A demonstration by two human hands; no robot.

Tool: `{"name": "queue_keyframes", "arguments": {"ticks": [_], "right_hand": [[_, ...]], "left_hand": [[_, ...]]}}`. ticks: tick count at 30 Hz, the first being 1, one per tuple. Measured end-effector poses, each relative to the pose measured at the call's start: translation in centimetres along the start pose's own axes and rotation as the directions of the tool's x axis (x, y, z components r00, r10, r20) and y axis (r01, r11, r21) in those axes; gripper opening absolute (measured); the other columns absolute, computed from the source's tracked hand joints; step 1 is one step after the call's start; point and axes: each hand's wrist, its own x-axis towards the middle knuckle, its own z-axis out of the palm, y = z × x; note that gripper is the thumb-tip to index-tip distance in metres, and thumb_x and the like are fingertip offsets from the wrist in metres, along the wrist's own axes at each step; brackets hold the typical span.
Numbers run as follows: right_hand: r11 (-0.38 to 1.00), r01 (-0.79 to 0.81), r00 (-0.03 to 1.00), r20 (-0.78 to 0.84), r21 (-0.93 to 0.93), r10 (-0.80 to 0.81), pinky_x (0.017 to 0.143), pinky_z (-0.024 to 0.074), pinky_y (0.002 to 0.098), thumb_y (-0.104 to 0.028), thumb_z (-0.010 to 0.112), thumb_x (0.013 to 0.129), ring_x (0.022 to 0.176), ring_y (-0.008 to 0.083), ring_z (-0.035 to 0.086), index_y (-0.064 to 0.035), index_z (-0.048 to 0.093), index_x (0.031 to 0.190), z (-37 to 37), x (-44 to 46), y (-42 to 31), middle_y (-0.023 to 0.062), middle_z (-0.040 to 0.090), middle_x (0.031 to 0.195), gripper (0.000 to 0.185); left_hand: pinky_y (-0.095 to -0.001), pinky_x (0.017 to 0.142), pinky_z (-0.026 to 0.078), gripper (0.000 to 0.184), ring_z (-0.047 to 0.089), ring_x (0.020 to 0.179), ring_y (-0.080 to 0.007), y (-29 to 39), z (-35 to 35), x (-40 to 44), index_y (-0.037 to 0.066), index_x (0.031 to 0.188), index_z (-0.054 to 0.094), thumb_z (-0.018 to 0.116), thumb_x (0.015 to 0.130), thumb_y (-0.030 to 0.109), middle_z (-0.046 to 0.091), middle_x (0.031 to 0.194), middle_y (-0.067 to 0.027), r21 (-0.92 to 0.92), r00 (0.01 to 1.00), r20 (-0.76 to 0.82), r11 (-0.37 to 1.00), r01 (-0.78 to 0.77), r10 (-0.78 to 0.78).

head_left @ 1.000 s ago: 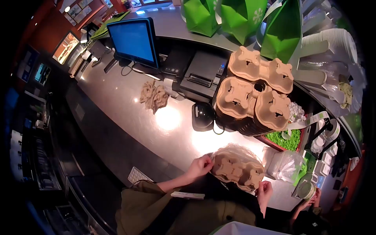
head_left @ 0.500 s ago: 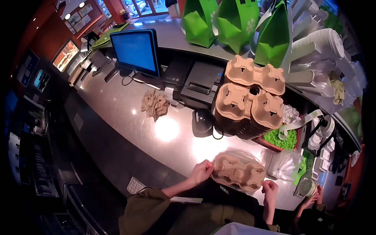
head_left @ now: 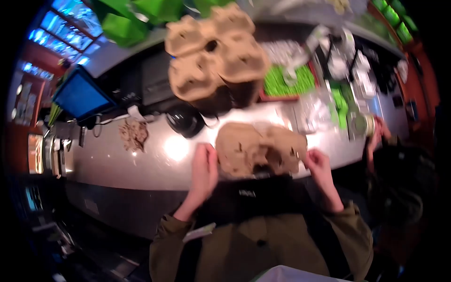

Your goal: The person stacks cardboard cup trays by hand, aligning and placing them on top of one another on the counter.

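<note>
A brown molded-pulp cup carrier (head_left: 235, 141) lies in front of my body at the counter's near edge. My left hand (head_left: 205, 169) is closed at its left end, with the fingertips against or very near the edge. At the right end, my right hand (head_left: 319, 164) is closed in a pinch, also close to the edge. Motion blur hides what the fingers hold, possibly the thin clear plastic that showed around the carrier earlier. Whatever is under the carrier is hidden.
Behind stand a tall stack of cup carriers (head_left: 192, 77), a black rounded device (head_left: 185, 121) and a monitor (head_left: 83, 94). Crumpled brown paper (head_left: 133, 134) lies left. A green-filled tray (head_left: 287, 84) and clear plastic (head_left: 314, 113) are to the right. A co-worker's hand (head_left: 381, 129) holds a round container (head_left: 364, 126).
The camera view has turned and come nearer, so the background appears shifted left. The carrier now sits closer to my body, and both hands remain closed at its ends.
</note>
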Motion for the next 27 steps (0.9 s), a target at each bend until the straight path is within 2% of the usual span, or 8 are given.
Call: {"name": "queue_keyframes", "arguments": {"ticks": [7,11,14,18,20,21,25,27], "right_hand": [[0.977,0.011,1.000,-0.003,0.212,-0.011,0.054,0.0356,0.0181,-0.007,0.053,0.081,0.063,0.0050,0.046,-0.0013,0.049,0.085,0.6,-1.7,0.5,-0.0014,0.050,0.069,0.009],[0.956,-0.131,0.966,0.250,0.264,0.063,0.055,0.0378,0.0200,-0.003,0.051,0.081,0.061,0.0068,0.047,-0.0002,0.047,0.096,-0.4,-1.7,-3.3,-0.0004,0.051,0.070,0.017],[0.953,-0.154,0.815,0.579,0.262,-0.027,0.055,0.0387,0.0205,-0.004,0.050,0.081,0.060,0.0073,0.047,-0.0007,0.047,0.097,1.3,-0.9,-9.0,0.0006,0.052,0.070,0.017],[0.901,0.037,0.780,0.551,0.431,-0.296,0.052,0.0423,0.0190,-0.006,0.049,0.081,0.064,0.0080,0.053,-0.0002,0.048,0.094,9.0,3.7,-12.6,0.0054,0.054,0.073,0.014],[0.757,0.063,0.840,0.376,0.650,-0.392,0.066,0.0498,0.0242,-0.004,0.049,0.082,0.074,0.0152,0.059,0.0028,0.046,0.103,14.8,6.8,-12.9,0.0089,0.057,0.087,0.023],[0.690,0.032,0.857,0.335,0.723,-0.391,0.068,0.0506,0.0237,-0.003,0.050,0.080,0.074,0.0157,0.059,0.0040,0.047,0.099,16.6,7.6,-13.7,0.0093,0.056,0.085,0.021],[0.567,-0.016,0.893,0.267,0.823,-0.363,0.071,0.0511,0.0242,-0.007,0.047,0.084,0.078,0.0195,0.060,0.0048,0.047,0.102,20.9,10.4,-14.8,0.0138,0.056,0.094,0.022],[0.684,-0.168,0.865,0.439,0.710,-0.243,0.070,0.0514,0.0246,-0.011,0.046,0.085,0.077,0.0210,0.061,0.0058,0.047,0.101,20.2,10.9,-14.9,0.0141,0.056,0.095,0.023]], "left_hand": [[-0.0222,0.055,0.037,0.009,0.044,0.058,-0.0092,-0.2,0.3,-2.2,0.001,0.081,0.043,0.043,0.087,0.009,0.046,0.066,-0.0035,-0.132,0.994,0.035,0.986,0.104,-0.100],[-0.0192,0.057,0.037,0.008,0.045,0.060,-0.0075,1.1,-2.1,-0.9,0.002,0.087,0.045,0.046,0.086,0.010,0.049,0.069,-0.0010,-0.112,1.000,0.012,0.994,-0.002,0.003],[-0.0190,0.061,0.037,0.014,0.047,0.068,-0.0066,3.2,-6.1,3.1,0.002,0.095,0.048,0.049,0.086,0.012,0.051,0.079,-0.0006,-0.018,0.960,-0.151,0.970,-0.241,0.236],[-0.0240,0.077,0.037,0.034,0.046,0.088,-0.0117,8.0,-9.8,11.1,0.003,0.113,0.042,0.041,0.089,0.027,0.047,0.103,-0.0065,-0.453,0.875,-0.452,0.801,-0.391,0.172],[-0.0291,0.085,0.035,0.043,0.045,0.097,-0.0170,8.4,-10.2,14.3,0.005,0.121,0.037,0.038,0.090,0.034,0.044,0.113,-0.0081,-0.343,0.861,-0.465,0.854,-0.391,0.207],[-0.0383,0.090,0.033,0.048,0.037,0.112,-0.0223,8.2,-10.4,15.3,0.008,0.124,0.035,0.041,0.088,0.038,0.035,0.123,-0.0099,-0.339,0.913,-0.341,0.877,-0.341,0.224],[-0.0345,0.089,0.033,0.049,0.040,0.108,-0.0171,6.6,-8.8,17.7,0.003,0.120,0.042,0.045,0.086,0.037,0.042,0.121,-0.0087,-0.125,0.965,-0.146,0.964,-0.235,0.216],[-0.0298,0.087,0.035,0.046,0.044,0.104,-0.0152,4.3,-8.2,18.7,0.001,0.119,0.043,0.050,0.085,0.031,0.046,0.117,-0.0097,-0.018,0.959,-0.090,0.962,-0.273,0.271]]}}
